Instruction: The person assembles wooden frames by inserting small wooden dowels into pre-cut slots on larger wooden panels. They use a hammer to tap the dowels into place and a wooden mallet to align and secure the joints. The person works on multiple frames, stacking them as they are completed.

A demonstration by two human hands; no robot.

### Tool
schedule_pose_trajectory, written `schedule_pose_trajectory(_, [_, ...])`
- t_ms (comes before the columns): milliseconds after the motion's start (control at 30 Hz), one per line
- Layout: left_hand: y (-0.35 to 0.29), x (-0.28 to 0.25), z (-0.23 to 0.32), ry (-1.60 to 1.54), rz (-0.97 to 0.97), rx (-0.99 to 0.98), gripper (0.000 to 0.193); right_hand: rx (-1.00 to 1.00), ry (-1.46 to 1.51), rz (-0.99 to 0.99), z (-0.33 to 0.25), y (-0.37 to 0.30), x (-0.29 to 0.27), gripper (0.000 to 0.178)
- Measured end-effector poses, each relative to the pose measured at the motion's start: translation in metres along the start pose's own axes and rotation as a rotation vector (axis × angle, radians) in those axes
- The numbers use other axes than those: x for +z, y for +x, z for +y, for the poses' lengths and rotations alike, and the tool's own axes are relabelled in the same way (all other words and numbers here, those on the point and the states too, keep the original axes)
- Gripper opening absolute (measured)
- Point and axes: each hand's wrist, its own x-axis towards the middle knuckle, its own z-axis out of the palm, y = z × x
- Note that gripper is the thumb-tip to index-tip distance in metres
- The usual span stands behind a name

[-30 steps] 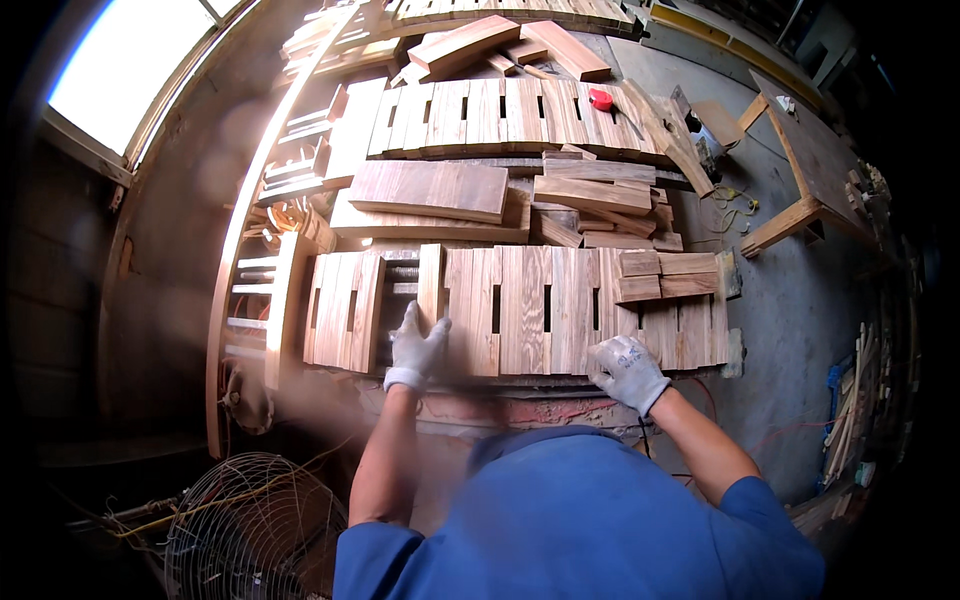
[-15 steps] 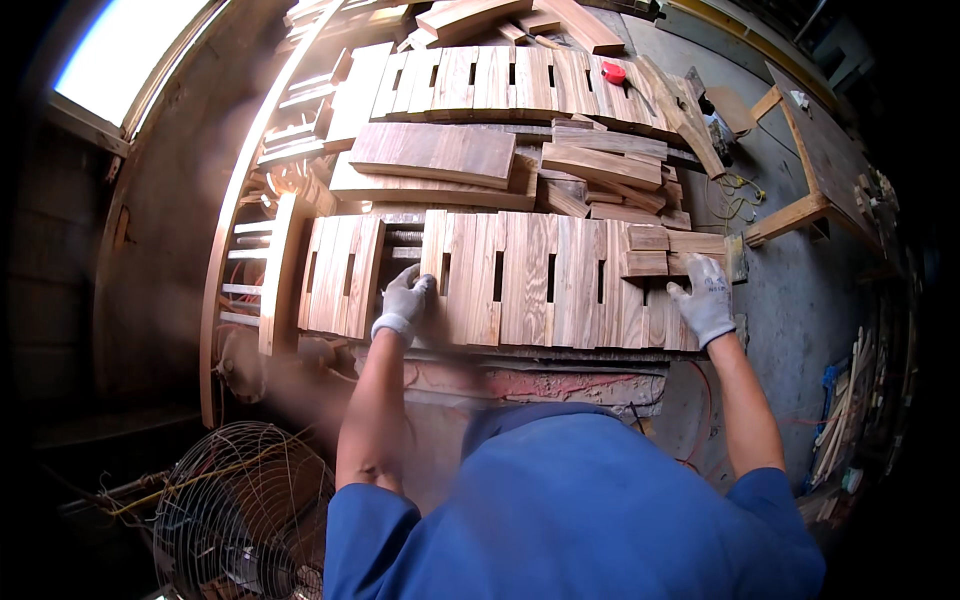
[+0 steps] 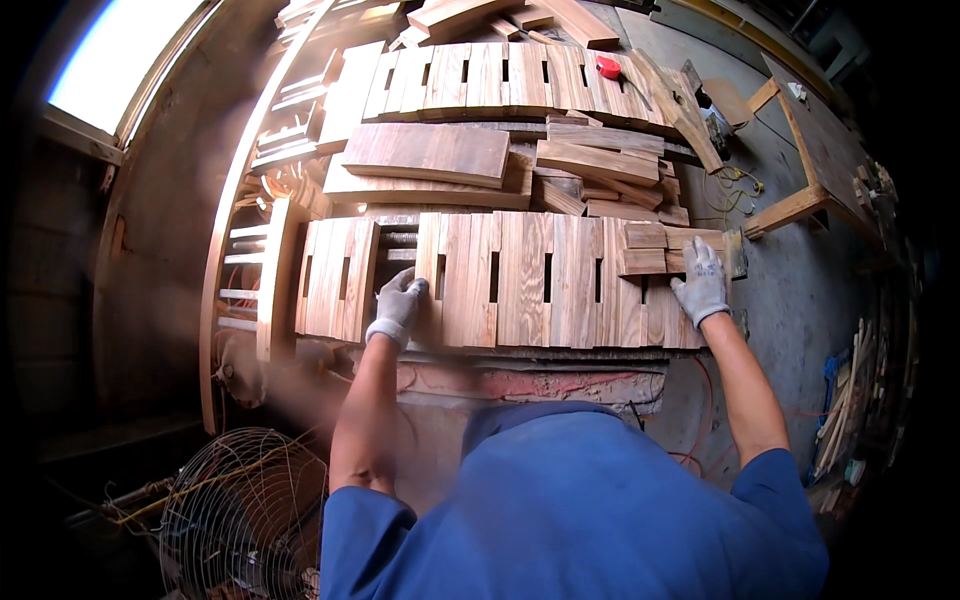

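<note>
A row of slotted wooden boards [image 3: 525, 285] lies side by side across the bench in front of me. My left hand [image 3: 397, 303], in a grey-white work glove, has its fingers bent round the left edge of the row, beside a gap that exposes metal rods. Left of that gap stands a shorter group of slotted boards [image 3: 337, 280]. My right hand [image 3: 703, 282], gloved alike, rests at the row's right end with fingers stretched forward and thumb apart. Its fingers lie over small wooden blocks [image 3: 645, 250] stacked on the boards; what is under the palm is hidden.
Behind lie thick planks [image 3: 430, 155], loose offcuts [image 3: 600, 160] and another slotted row [image 3: 480, 78] with a red tape measure [image 3: 608, 67] on it. A wire-caged fan [image 3: 245, 515] stands at lower left. A wooden-framed table [image 3: 790, 212] is at right.
My right hand's fingers have straightened and reach farther forward over the blocks. My left hand stays at the board edge. The whole view has shifted slightly.
</note>
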Motion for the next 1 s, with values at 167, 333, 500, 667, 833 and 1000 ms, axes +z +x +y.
schedule_pose_trajectory(167, [-0.001, 0.0, 0.001, -0.039, 0.013, -0.001, 0.037, -0.025, -0.028, 0.02, 0.0, 0.001, 0.009, 0.076])
schedule_pose_trajectory(333, [-0.002, -0.002, 0.002, -0.076, 0.012, -0.072, 0.037, -0.077, -0.039, 0.038, 0.002, -0.005, 0.019, 0.073])
schedule_pose_trajectory(500, [-0.003, -0.002, 0.011, 0.049, 0.062, -0.05, 0.035, -0.08, -0.149, 0.133, 0.005, -0.015, 0.043, 0.068])
schedule_pose_trajectory(667, [-0.026, 0.012, 0.042, 0.03, 0.083, -0.084, 0.035, -0.149, -0.052, 0.243, 0.001, -0.021, 0.028, 0.062])
schedule_pose_trajectory(833, [-0.037, 0.013, 0.051, 0.011, 0.1, -0.063, 0.035, -0.206, 0.083, 0.216, 0.002, -0.031, 0.015, 0.071])
schedule_pose_trajectory(1000, [-0.008, 0.006, -0.025, -0.177, 0.238, 0.113, 0.046, -0.263, 0.226, 0.119, 0.007, -0.043, -0.016, 0.054])
